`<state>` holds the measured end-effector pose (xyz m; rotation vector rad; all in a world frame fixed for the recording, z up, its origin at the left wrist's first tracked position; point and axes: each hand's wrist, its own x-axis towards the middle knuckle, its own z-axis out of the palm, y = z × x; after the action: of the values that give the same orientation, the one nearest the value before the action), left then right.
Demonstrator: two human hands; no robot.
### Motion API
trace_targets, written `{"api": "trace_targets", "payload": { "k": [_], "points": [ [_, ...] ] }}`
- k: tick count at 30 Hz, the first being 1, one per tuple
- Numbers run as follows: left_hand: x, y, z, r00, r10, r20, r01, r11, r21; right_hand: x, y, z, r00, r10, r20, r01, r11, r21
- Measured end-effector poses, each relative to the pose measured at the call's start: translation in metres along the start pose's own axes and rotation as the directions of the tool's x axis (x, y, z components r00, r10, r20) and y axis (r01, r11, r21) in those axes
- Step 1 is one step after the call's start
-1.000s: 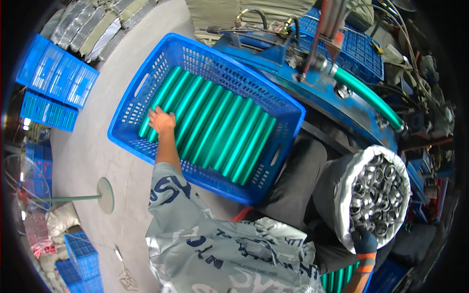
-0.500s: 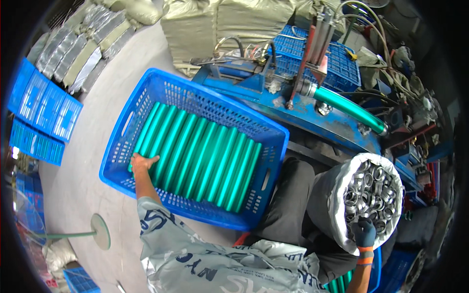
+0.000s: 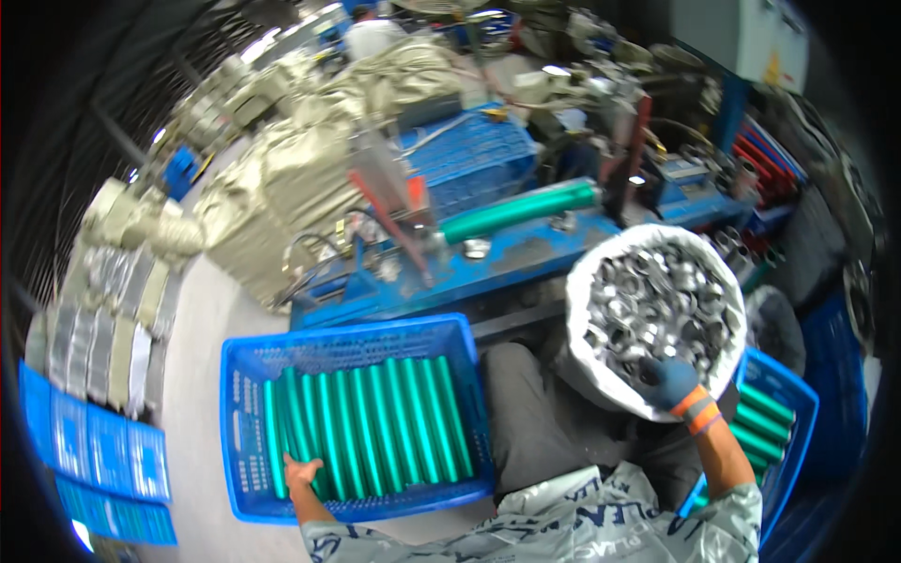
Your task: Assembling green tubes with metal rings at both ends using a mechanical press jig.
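Observation:
My bare left hand point(image 3: 302, 469) grips the near end of a green tube point(image 3: 289, 413) near the left side of a blue crate point(image 3: 355, 328). That tube leans slightly against the row of shiny green tubes point(image 3: 380, 427) lying side by side in the crate. My right hand point(image 3: 671, 383), in a dark glove with an orange cuff, reaches over the near rim of a white sack point(image 3: 574, 324) full of silvery metal rings point(image 3: 657, 291). Its fingers curl down among the rings, and whatever they hold is hidden.
Beyond the crate and sack runs a blue machine bench point(image 3: 526, 249) with another green tube point(image 3: 516, 211) mounted across it. A second blue crate point(image 3: 802, 413) with green tubes stands at my right. Beige wrapped bundles point(image 3: 272, 188) and stacked blue crates point(image 3: 103, 446) lie leftward.
The view has swung right and up, so the crate now sits lower and more workshop shows. My left hand stays at the crate's left tubes; my right hand reaches further into the rings.

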<state>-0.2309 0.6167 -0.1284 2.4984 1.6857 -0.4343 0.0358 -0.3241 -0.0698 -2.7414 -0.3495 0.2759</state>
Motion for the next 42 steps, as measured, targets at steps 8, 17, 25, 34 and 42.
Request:
{"api": "trace_targets", "payload": {
  "k": [8,17,25,34,42],
  "points": [
    [-0.138,0.156,0.030,0.712,0.582,-0.393,-0.700,0.541,-0.466,-0.023,0.014,-0.028,0.959,0.260,-0.113,-0.172,0.851,0.496],
    [-0.493,0.501,-0.064,-0.168,0.945,-0.281,-0.983,-0.140,0.117,-0.067,0.047,-0.022,0.945,0.257,-0.201,-0.037,0.696,0.717],
    [-0.511,0.500,-0.066,0.012,0.926,-0.378,-0.979,-0.066,-0.192,-0.072,0.092,0.016,0.924,0.363,-0.121,0.282,-0.432,0.857],
    [-0.557,0.486,-0.095,-0.014,0.947,-0.320,-0.983,-0.072,-0.169,-0.050,0.046,-0.011,0.981,0.052,-0.186,0.163,-0.742,0.651],
    [-0.539,0.438,-0.098,-0.153,0.961,-0.232,-0.985,-0.168,-0.046,-0.036,0.033,-0.009,0.939,0.280,-0.202,0.326,-0.529,0.783]
  ]
}}
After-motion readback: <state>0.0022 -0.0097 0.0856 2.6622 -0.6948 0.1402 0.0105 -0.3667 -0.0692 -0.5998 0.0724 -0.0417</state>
